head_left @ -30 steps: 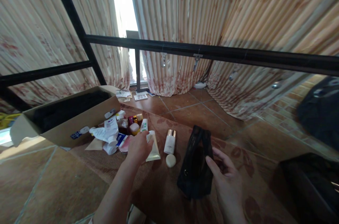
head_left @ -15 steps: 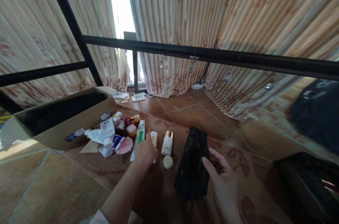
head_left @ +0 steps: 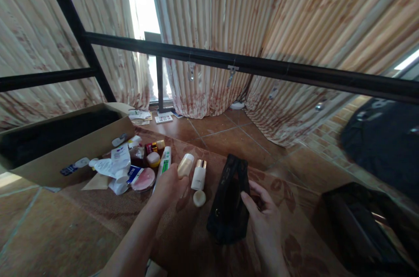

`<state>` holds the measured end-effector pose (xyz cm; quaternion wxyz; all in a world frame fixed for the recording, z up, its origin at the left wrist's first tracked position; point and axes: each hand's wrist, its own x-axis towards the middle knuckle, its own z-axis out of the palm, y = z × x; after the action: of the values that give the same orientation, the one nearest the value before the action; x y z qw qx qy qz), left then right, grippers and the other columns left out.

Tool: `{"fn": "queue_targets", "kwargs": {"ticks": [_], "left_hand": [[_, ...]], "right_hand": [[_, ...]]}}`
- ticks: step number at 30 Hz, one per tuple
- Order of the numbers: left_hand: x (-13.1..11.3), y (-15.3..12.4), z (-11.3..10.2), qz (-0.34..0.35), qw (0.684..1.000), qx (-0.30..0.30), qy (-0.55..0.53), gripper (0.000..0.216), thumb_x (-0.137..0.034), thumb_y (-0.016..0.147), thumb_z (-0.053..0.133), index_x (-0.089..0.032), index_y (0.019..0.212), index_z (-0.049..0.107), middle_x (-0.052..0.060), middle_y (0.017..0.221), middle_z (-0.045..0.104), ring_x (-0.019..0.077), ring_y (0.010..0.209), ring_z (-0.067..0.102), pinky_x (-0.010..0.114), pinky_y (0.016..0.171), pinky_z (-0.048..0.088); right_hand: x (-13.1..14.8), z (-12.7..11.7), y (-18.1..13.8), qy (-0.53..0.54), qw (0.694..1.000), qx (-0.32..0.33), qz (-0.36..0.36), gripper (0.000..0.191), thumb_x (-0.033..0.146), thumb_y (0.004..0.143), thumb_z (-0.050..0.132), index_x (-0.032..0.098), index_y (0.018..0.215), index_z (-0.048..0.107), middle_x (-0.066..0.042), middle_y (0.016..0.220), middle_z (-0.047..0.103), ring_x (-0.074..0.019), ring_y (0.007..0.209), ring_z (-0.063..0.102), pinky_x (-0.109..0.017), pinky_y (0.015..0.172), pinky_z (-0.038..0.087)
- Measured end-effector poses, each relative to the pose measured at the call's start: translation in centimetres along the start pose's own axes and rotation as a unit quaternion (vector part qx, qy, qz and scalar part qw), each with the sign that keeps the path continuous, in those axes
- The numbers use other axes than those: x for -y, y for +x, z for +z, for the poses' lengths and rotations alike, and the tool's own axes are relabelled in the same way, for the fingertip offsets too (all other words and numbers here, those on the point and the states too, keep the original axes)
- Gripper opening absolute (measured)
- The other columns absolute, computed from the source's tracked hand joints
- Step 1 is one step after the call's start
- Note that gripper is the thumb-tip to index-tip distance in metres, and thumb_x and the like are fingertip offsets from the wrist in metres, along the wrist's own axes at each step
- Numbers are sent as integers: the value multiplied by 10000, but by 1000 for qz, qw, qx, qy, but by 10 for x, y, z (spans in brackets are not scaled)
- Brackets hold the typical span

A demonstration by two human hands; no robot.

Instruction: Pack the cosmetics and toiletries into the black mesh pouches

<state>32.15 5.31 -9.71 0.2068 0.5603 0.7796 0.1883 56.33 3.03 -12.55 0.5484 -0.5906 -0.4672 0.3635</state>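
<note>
My left hand (head_left: 168,187) is closed round a cream-coloured tube (head_left: 185,166) and holds it lifted off the brown patterned mat (head_left: 183,242). My right hand (head_left: 262,220) rests against the right side of an upright black mesh pouch (head_left: 229,200), thumb on its edge. Between the two hands stand a small white bottle with a gold cap (head_left: 198,174) and a round white lid (head_left: 199,198). Just left of my left hand lies a white tube with green print (head_left: 164,161).
A heap of cosmetics and sachets (head_left: 131,165) lies beside an open cardboard box (head_left: 62,143) at the left. A black metal rail (head_left: 248,67) crosses in front of striped curtains. A dark bag (head_left: 382,146) and a black case (head_left: 363,229) sit at the right on the tiled floor.
My left hand has closed on the cream tube and lifted it from the mat. The right hand has stayed at the pouch. The view has shifted slightly.
</note>
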Motion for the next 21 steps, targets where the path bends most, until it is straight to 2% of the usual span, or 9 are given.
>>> {"fn": "queue_targets", "kwargs": {"ticks": [4, 6, 9, 12, 16, 18, 21], "left_hand": [[-7, -4, -4, 17, 986, -41, -164, 194, -297, 786, 534, -180, 938, 560, 22, 754, 641, 188, 671, 610, 260, 569, 398], [-13, -7, -5, 3, 962, -49, -267, 263, -313, 763, 577, -169, 982, 561, 4, 744, 625, 171, 638, 586, 250, 549, 402], [-24, -12, -5, -9, 902, -28, -430, 339, -316, 717, 649, -151, 1001, 566, -13, 738, 615, 138, 594, 550, 234, 533, 409], [-32, -18, -7, -9, 824, 15, -566, 393, -300, 670, 715, -146, 1003, 576, -17, 749, 632, 107, 568, 538, 220, 544, 422], [-37, -28, -13, -6, 720, 76, -690, 419, -252, 628, 765, -160, 1004, 605, 2, 813, 675, 115, 632, 598, 217, 592, 455], [-39, -32, -14, -1, 694, 90, -714, 414, -224, 621, 776, -159, 1001, 626, 18, 855, 693, 120, 663, 619, 220, 619, 470], [-43, -38, -13, 2, 675, 102, -731, 409, -186, 635, 766, -158, 1024, 644, 38, 898, 712, 137, 722, 649, 242, 688, 497]], "right_hand": [[-1, 0, 0, -13, 1000, -7, 6, 479, 448, 716, 700, 191, 1118, 658, -82, 989, 720, -231, 866, 661, -352, 756, 510], [-1, 0, 0, -21, 1000, -6, 10, 481, 454, 717, 695, 193, 1120, 659, -80, 984, 723, -233, 869, 663, -346, 747, 511], [1, 1, 0, -21, 1000, -5, 12, 479, 457, 719, 690, 192, 1116, 657, -82, 986, 725, -235, 877, 663, -337, 736, 511], [6, 2, -1, -23, 1000, -5, 17, 473, 460, 717, 688, 189, 1105, 661, -83, 966, 729, -239, 868, 666, -330, 717, 511], [10, 2, -3, -29, 999, -4, 17, 458, 465, 720, 681, 194, 1088, 670, -82, 970, 733, -240, 849, 673, -316, 677, 512], [10, 2, -2, -34, 999, -9, 13, 455, 466, 717, 683, 196, 1083, 676, -85, 988, 733, -241, 851, 674, -314, 674, 512], [7, 2, -2, -35, 999, -10, 10, 456, 465, 718, 680, 199, 1088, 679, -82, 995, 732, -241, 859, 672, -322, 701, 511]]}}
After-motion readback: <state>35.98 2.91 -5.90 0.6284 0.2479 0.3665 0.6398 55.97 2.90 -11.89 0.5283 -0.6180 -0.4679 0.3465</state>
